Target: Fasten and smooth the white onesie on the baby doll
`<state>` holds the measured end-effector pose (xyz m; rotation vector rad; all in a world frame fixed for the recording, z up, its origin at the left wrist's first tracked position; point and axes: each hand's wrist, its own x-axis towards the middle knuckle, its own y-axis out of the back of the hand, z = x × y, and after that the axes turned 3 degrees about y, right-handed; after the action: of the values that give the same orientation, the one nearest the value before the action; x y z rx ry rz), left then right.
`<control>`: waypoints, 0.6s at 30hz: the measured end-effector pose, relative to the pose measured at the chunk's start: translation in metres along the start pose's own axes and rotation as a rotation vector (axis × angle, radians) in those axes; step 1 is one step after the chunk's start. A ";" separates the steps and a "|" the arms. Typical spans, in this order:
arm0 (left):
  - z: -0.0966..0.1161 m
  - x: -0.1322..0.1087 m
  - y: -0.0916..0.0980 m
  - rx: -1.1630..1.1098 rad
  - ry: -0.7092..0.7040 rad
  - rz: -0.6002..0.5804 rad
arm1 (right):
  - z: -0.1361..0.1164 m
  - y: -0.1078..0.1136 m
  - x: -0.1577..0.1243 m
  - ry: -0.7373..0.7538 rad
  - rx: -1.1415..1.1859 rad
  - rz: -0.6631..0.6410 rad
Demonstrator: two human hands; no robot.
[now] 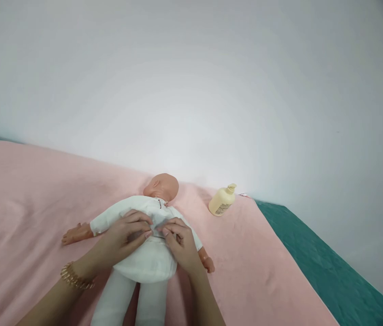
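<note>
A baby doll (150, 217) in white clothes lies on its back on a pink blanket (35, 203), head toward the wall. My left hand (123, 237) rests on the doll's chest, fingers curled and pinching the white fabric. My right hand (179, 240) pinches the same fabric from the other side; the fingertips of both hands almost meet at the middle of the chest. A gold bracelet (74, 277) circles my left wrist. The doll's arms stretch out to both sides and its white-clad legs run toward me.
A cream pump bottle (222, 201) lies tilted on the blanket, right of the doll's head. A teal bed cover (327, 267) shows beyond the blanket's right edge. A white wall (191, 81) stands close behind the bed.
</note>
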<state>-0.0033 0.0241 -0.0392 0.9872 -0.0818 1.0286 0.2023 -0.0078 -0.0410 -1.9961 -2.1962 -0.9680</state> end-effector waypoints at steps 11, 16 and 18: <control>-0.022 -0.004 -0.019 0.106 0.064 0.064 | 0.014 -0.005 0.001 -0.008 -0.148 -0.021; -0.024 -0.003 -0.020 0.161 0.044 0.044 | 0.008 -0.007 0.001 -0.036 -0.184 -0.054; -0.023 -0.003 -0.019 0.170 0.044 0.044 | 0.007 -0.007 0.001 -0.037 -0.190 -0.052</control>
<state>0.0007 0.0354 -0.0665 1.1206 0.0206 1.1110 0.1987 -0.0035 -0.0492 -2.0576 -2.2631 -1.1987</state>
